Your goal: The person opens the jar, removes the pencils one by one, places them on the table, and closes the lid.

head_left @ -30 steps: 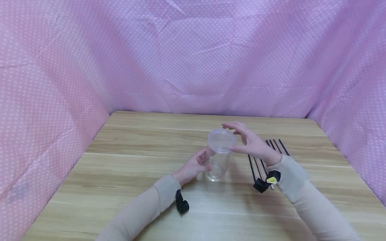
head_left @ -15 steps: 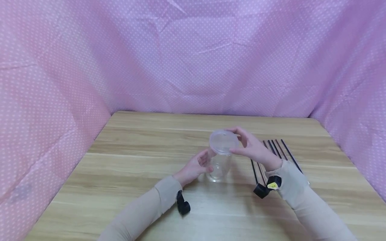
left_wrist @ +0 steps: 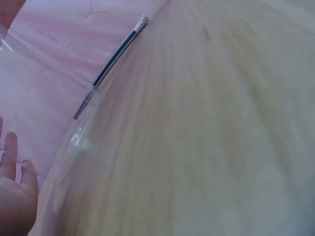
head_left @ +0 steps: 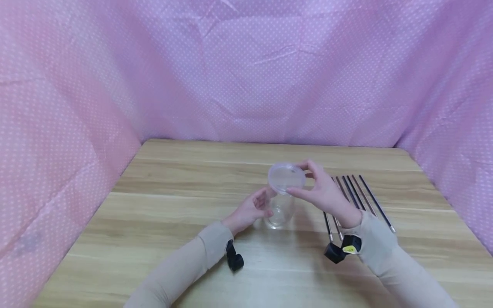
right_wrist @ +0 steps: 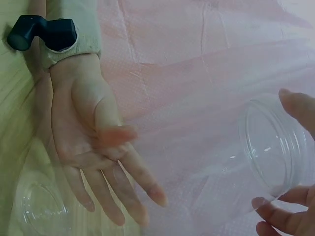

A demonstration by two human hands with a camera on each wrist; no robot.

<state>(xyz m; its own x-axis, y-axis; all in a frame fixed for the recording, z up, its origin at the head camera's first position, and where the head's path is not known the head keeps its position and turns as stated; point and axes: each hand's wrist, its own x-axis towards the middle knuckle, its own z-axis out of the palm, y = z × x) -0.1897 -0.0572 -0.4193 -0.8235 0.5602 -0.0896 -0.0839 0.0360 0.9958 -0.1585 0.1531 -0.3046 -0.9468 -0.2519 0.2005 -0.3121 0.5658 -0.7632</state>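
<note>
A clear plastic jar stands upright on the table, its round translucent lid at the top. My left hand holds the jar's side from the left, thumb in front and fingers behind. In the right wrist view the left hand shows through the clear wall. My right hand grips the lid's rim from the right, the thumb on the near side and fingers on the far side. The right hand's fingertips also show around the lid in the right wrist view. Much of the left hand is cropped in the left wrist view.
Several dark and brownish pencils lie side by side to the right, partly under the right forearm. Pink dotted cloth hangs behind and beside the wooden table. Each wrist carries a small black camera.
My right hand's fingers have closed in on the lid's rim, and its thumb has shifted left along the near edge. The right wrist has come slightly nearer. My left hand stays on the jar.
</note>
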